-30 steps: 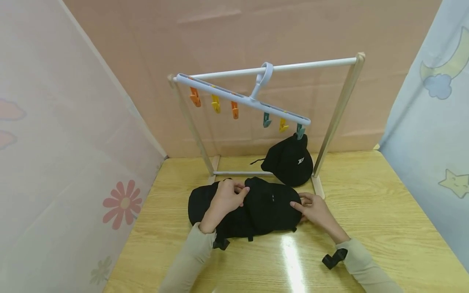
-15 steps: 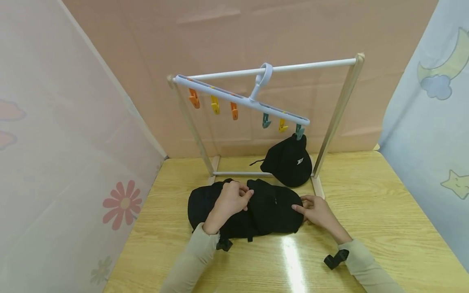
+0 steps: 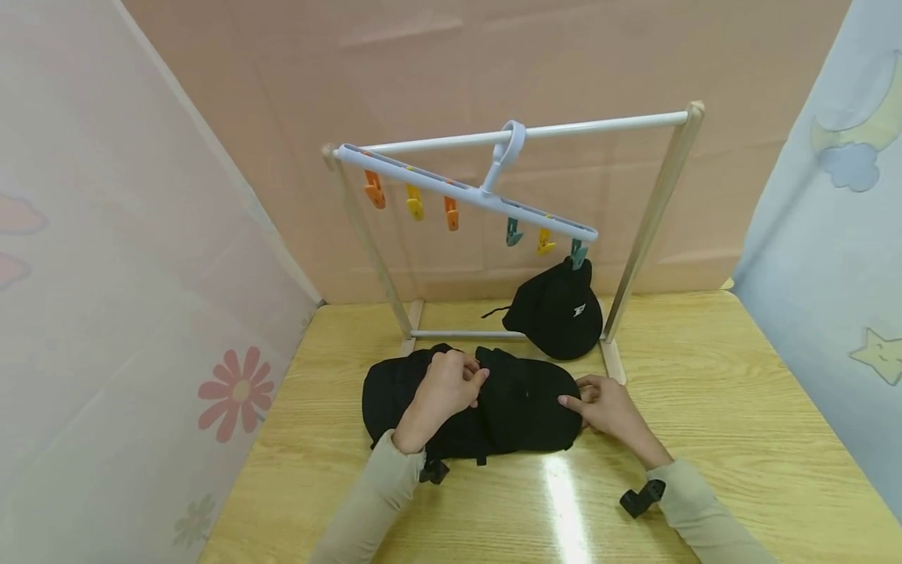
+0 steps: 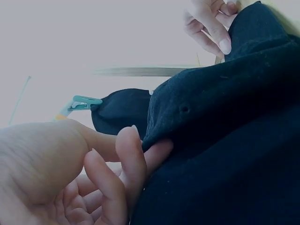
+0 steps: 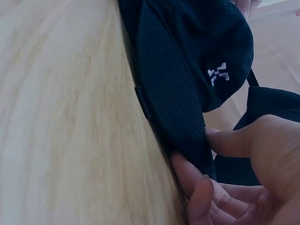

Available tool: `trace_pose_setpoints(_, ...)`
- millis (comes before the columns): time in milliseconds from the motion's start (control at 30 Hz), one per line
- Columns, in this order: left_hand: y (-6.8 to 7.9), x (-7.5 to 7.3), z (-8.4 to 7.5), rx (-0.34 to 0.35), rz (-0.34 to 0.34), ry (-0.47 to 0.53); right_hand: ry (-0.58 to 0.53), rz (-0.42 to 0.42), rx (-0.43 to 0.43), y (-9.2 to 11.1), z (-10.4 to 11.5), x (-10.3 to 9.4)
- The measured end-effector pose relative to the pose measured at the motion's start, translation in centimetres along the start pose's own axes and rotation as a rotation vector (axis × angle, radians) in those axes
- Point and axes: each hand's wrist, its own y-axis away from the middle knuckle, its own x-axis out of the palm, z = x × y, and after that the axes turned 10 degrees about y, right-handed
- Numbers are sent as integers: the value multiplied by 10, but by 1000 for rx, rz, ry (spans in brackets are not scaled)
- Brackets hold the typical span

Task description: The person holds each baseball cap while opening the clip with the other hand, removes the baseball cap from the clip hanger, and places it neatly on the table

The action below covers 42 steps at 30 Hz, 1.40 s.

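Observation:
A black baseball cap [image 3: 539, 415] lies on the table, its brim to the right. My right hand [image 3: 611, 406] pinches the brim's end between thumb and fingers; the right wrist view shows the brim [image 5: 171, 89] and a small white logo. My left hand [image 3: 442, 388] pinches the edge of the cap's crown [image 4: 201, 98] in the left wrist view. More black fabric [image 3: 384, 392] lies left of and under my left hand; its kind is partly hidden. Behind, another black cap [image 3: 564, 317] with a white mark hangs from a teal clip [image 3: 579, 252].
A pale hanger [image 3: 458, 190] with orange, yellow and teal clips hangs slanted from the white rod [image 3: 599, 126] of a wooden-legged rack. The rack stands at the back of the wooden table [image 3: 740, 423], between patterned side curtains and a pinkish backdrop.
My left hand has shifted slightly right and nearer, still at the cap's crown. The cap's top edge sits a little lower. My right hand stays at the brim.

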Motion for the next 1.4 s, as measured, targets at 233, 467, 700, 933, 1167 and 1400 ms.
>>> trace_pose_setpoints(233, 1, 1, 0, 53, -55, -98, 25, -9, -8, 2, -8, 1)
trace_pose_setpoints(467, 2, 2, 0, 94, -132, -209, 32, -50, -42, 5, -13, 4)
trace_pose_setpoints(700, 2, 1, 2, 123, -146, -207, 26, -62, -54, 6, -11, 5)
trace_pose_setpoints(933, 0, -1, -2, 137, -156, -192, 46, -73, -34, 9, -6, 0)
trace_pose_setpoints(1167, -2, -2, -6, 149, -162, -182, 33, -73, -13, 14, -1, -6)
trace_pose_setpoints(1400, -5, -2, -8, 166, -169, -157, 26, -74, 5, 12, -1, -7)
